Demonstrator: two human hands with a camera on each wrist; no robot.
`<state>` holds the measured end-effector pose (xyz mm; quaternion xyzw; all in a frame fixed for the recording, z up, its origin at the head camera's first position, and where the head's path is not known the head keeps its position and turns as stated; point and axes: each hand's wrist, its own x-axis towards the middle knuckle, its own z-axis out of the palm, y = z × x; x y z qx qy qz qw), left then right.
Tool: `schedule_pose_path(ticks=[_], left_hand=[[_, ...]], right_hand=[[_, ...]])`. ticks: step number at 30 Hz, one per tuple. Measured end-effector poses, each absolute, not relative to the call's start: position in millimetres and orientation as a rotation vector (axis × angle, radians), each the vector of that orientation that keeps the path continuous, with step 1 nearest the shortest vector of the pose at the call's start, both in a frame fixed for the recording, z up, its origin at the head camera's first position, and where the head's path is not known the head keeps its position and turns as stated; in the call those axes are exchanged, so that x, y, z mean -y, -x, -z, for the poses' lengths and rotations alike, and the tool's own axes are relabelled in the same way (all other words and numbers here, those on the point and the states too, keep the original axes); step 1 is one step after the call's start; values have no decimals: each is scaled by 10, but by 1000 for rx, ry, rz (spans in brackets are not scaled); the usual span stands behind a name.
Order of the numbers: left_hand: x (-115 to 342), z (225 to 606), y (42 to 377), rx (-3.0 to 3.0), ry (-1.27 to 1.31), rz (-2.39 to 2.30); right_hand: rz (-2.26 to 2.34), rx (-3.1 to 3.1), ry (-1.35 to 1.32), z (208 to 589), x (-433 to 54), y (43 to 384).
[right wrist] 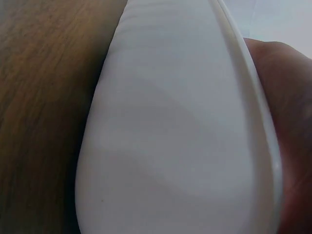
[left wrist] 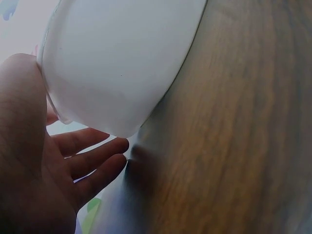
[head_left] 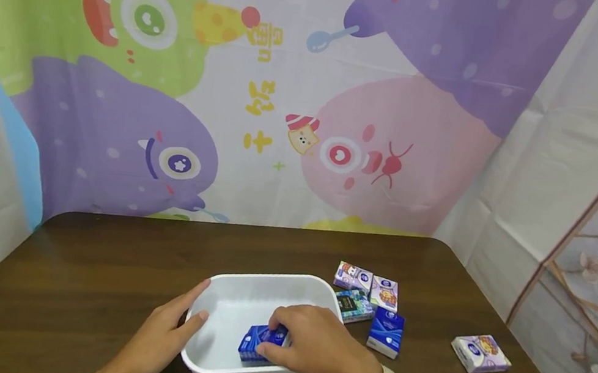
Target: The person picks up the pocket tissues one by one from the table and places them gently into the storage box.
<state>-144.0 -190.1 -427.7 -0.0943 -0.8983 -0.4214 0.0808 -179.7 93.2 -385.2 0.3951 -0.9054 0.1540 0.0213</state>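
Note:
A white plastic bin stands on the table in the head view. Inside it, near the front wall, my right hand pinches a blue tissue pack between thumb and fingers; the hand covers the pack's right part. At the bin's left end is my left hand, its fingers extended and its thumb by the rim. The left wrist view has that hand spread beside the bin's outer wall. From the right wrist, the bin's side hides the fingers and the pack.
Right of the bin lie a green-blue tissue pack, another blue pack and two purple-white packs. Farther right, a purple-white pack lies apart on the brown table. A cartoon-printed curtain hangs behind.

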Motion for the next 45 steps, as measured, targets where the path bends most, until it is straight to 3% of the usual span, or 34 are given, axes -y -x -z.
schedule_pose_path(ticks=[45], left_hand=[[1909, 4326, 1496, 2703, 322, 1180]], right_hand=[[-468, 2785, -1390, 3834, -944, 1840]])
